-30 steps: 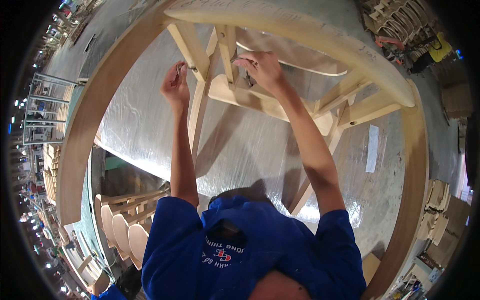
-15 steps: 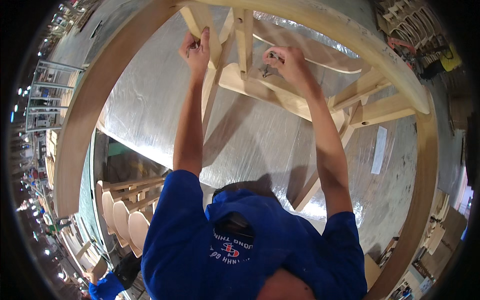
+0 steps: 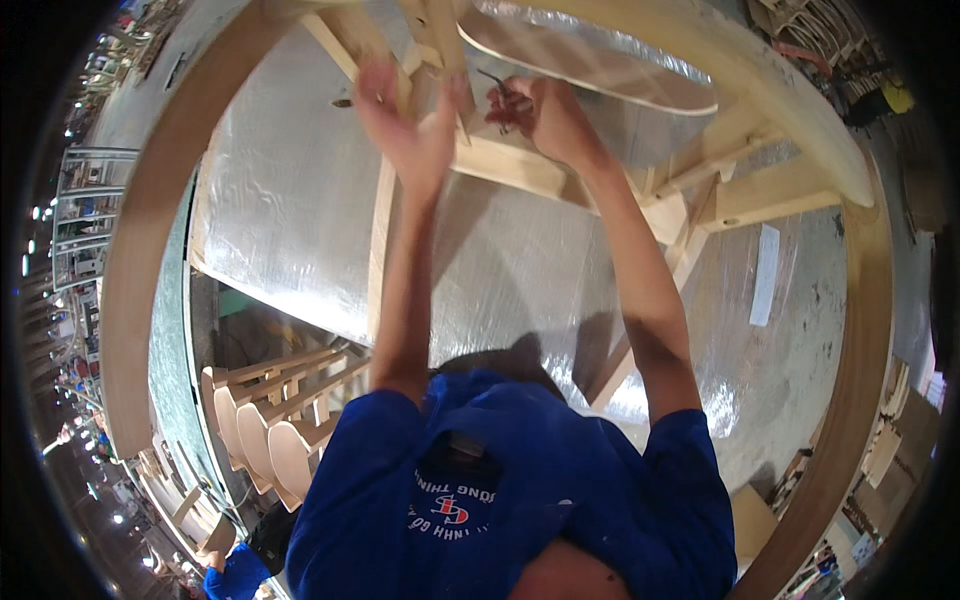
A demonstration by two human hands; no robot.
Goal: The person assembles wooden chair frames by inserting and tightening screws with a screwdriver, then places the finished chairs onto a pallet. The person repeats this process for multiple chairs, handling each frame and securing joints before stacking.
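A light wooden chair frame (image 3: 515,165) stands over a plastic-covered table. My left hand (image 3: 405,130), smeared by motion, is at a slanted wooden rail (image 3: 345,35), thumb and fingers apart, with nothing visible in it. Just left of its fingertips a small brass-coloured bolt (image 3: 342,103) sticks out beside that rail. My right hand (image 3: 545,118) is closed near an upright wooden post (image 3: 435,40). From its fingers a thin dark bent rod, like a hex key (image 3: 490,76), points up and left. Other small dark metal pieces show in that hand, too small to tell apart.
A long curved wooden rim (image 3: 150,250) arches round the work on the left, top and right. A curved wooden slat (image 3: 590,65) lies beyond my right hand. Several shaped wooden parts (image 3: 290,455) stand in a row at lower left. Another person in blue (image 3: 238,572) is at lower left.
My left hand has come away from the rail and moved right and down, its pinch opened; a bolt now shows there. My right hand has moved left, and the rod points up.
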